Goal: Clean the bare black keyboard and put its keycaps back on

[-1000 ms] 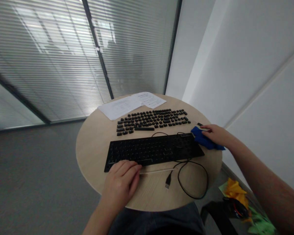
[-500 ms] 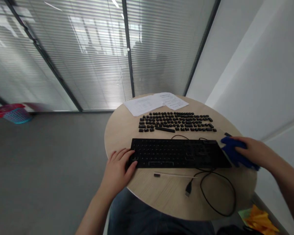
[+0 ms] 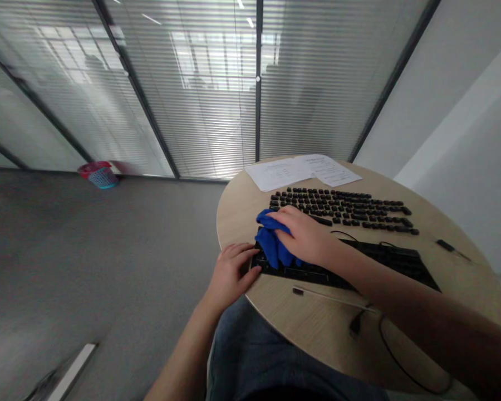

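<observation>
A black keyboard with its keycaps off lies on the round table. My left hand grips its left end, fingers on the top side and thumb by the front edge. Bunched in my right hand is a blue cloth, which rests over the keyboard's left part. My right forearm crosses above the keyboard and hides much of its middle. Loose black keycaps are laid out in rows behind it. In front lies a toothbrush with a dark head, its handle partly beneath my forearm from this view.
Printed papers lie at the back of the wooden table. A small dark-handled tool lies at the right. The USB cable curls near the front edge. A red and blue basket stands on the floor by the glass wall.
My right hand has carried the blue cloth from beyond the keyboard's right end to its left part. My left hand keeps its place on the keyboard. The camera view has turned left.
</observation>
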A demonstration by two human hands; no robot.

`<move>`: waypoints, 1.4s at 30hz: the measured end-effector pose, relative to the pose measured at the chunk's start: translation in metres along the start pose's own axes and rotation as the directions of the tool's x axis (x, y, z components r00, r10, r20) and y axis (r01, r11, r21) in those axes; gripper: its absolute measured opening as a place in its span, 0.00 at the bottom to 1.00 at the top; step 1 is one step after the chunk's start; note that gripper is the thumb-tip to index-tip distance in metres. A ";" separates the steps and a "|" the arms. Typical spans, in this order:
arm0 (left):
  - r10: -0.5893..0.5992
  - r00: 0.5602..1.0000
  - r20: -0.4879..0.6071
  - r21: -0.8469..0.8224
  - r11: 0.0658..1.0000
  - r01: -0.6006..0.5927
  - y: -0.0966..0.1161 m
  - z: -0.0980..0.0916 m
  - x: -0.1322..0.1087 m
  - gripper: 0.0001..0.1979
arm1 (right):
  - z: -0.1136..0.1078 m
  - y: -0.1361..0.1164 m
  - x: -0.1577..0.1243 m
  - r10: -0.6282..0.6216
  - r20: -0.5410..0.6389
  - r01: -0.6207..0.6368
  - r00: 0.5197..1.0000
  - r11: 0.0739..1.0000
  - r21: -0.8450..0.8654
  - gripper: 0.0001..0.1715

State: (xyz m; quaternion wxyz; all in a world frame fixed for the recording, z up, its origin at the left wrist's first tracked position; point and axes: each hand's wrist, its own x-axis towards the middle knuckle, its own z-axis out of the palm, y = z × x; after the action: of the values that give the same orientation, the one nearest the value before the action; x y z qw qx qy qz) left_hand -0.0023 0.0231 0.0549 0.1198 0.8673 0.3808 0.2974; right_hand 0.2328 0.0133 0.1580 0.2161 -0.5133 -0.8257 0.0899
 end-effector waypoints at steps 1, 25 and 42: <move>0.002 1.000 -0.004 -0.002 1.000 -0.002 0.000 0.000 0.000 0.11 | 0.013 -0.003 0.012 -0.017 0.065 0.019 0.998 0.999 -0.034 0.22; -0.011 0.997 -0.071 0.056 0.998 0.015 -0.012 0.003 0.002 0.15 | -0.033 0.110 -0.169 0.404 0.114 -0.215 0.908 0.680 -0.701 0.29; -0.005 0.999 -0.042 0.067 0.998 0.008 -0.023 0.004 0.003 0.22 | 0.012 -0.012 -0.021 0.104 0.097 -0.073 0.990 0.957 -0.281 0.23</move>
State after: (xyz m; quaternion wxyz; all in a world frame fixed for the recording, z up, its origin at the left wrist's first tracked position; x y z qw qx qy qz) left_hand -0.0117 0.0406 0.0433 0.0837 0.8631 0.3958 0.3023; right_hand 0.2257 -0.0103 0.1461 0.0920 -0.5692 -0.8169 0.0117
